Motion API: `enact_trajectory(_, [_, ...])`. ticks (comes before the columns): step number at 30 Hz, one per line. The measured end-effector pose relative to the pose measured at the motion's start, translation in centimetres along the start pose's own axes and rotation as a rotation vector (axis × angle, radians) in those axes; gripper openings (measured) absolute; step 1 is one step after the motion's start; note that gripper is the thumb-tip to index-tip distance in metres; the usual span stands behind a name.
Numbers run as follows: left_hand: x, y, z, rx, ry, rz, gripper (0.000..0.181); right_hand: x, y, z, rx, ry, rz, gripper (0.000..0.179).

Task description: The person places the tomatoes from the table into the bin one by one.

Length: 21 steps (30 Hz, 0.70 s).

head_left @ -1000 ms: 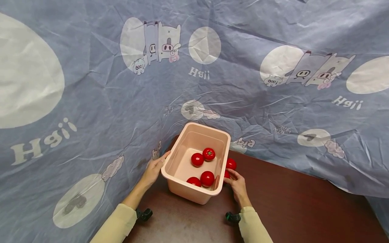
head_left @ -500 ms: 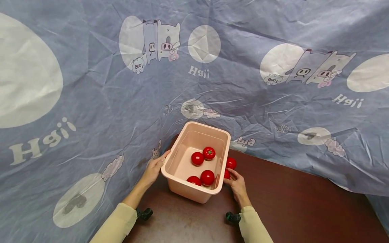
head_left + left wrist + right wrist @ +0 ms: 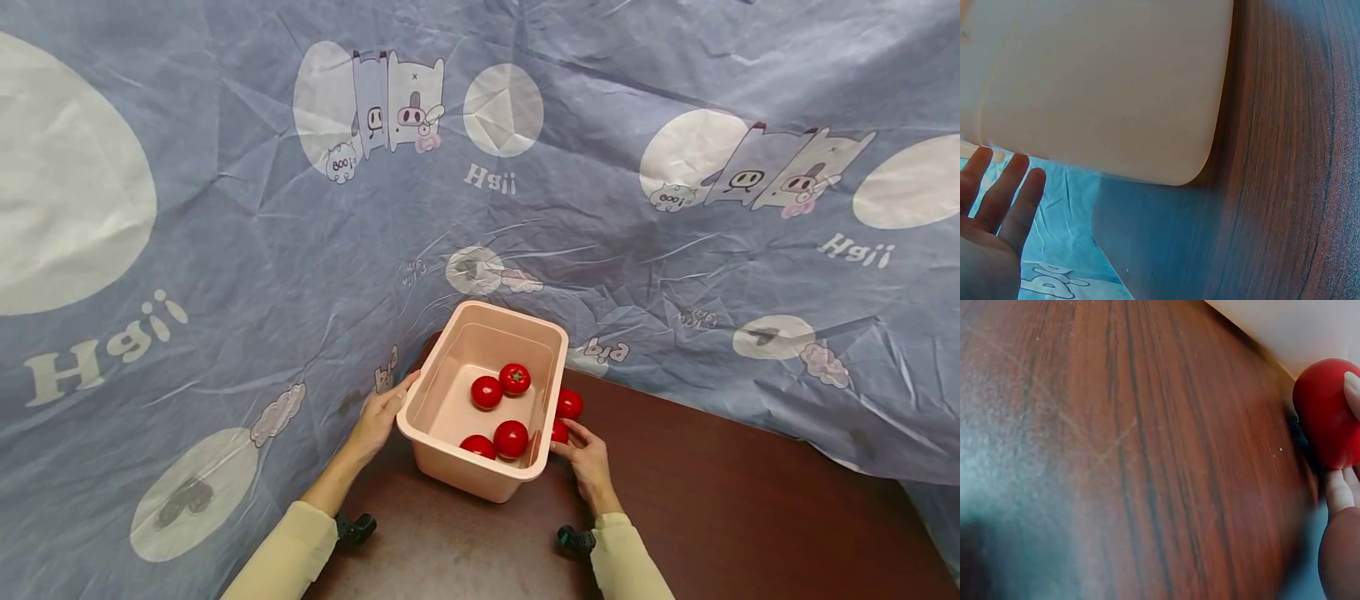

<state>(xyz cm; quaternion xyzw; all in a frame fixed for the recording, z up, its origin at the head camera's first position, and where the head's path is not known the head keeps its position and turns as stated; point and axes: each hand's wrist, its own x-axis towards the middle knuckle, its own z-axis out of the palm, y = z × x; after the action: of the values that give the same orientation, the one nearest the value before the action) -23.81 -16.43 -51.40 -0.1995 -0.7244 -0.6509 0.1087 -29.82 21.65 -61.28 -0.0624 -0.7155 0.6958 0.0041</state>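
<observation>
Just right of the bin [image 3: 461,473], we see a red tomato [image 3: 1325,419], probably light, firm and slippery, pinched by the right grip [image 3: 588,462] and, we judge, best held at its girth; the left grip [image 3: 377,423], fingers extended, touches the bin.

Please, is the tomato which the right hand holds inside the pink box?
No, the right hand holds this tomato outside the pink box, next to its outer wall.
</observation>
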Motion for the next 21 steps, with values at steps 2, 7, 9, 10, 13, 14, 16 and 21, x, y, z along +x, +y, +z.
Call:
enact_trajectory(2, [0.0, 0.0, 0.0, 0.001, -0.001, 0.000, 0.040, -0.1, 0.0, -0.1, 0.010, 0.001, -0.002, 0.061])
enact_trajectory(7, [-0.1, 0.0, 0.1, -0.003, -0.004, -0.008, 0.040, -0.2, -0.5, -0.5, 0.055, 0.011, -0.025, 0.061])
enact_trajectory(9, [-0.2, 0.0, 0.0, -0.004, -0.004, -0.008, 0.040, -0.2, -0.7, -0.6, 0.075, 0.013, -0.028, 0.061])
enact_trajectory(10, [-0.2, 0.0, 0.0, -0.005, -0.004, -0.006, 0.040, -0.2, -0.9, -0.6, 0.081, 0.009, -0.030, 0.061])
enact_trajectory(13, [-0.1, 0.0, -0.1, -0.002, -0.004, -0.005, 0.040, -0.1, -1.4, -0.9, 0.106, 0.019, -0.023, 0.061])
enact_trajectory(14, [-0.1, -0.1, -0.1, 0.001, -0.005, -0.002, 0.040, -0.1, -1.6, -1.0, 0.106, 0.022, -0.022, 0.061])
enact_trajectory(16, [0.0, -0.1, -0.1, -0.002, -0.009, -0.001, 0.040, 0.0, -1.9, -1.2, 0.100, 0.028, -0.020, 0.061])
enact_trajectory(21, [-0.1, -0.2, -0.1, -0.014, -0.017, -0.009, 0.041, 0.1, -2.6, -1.8, 0.075, 0.037, -0.020, 0.063])
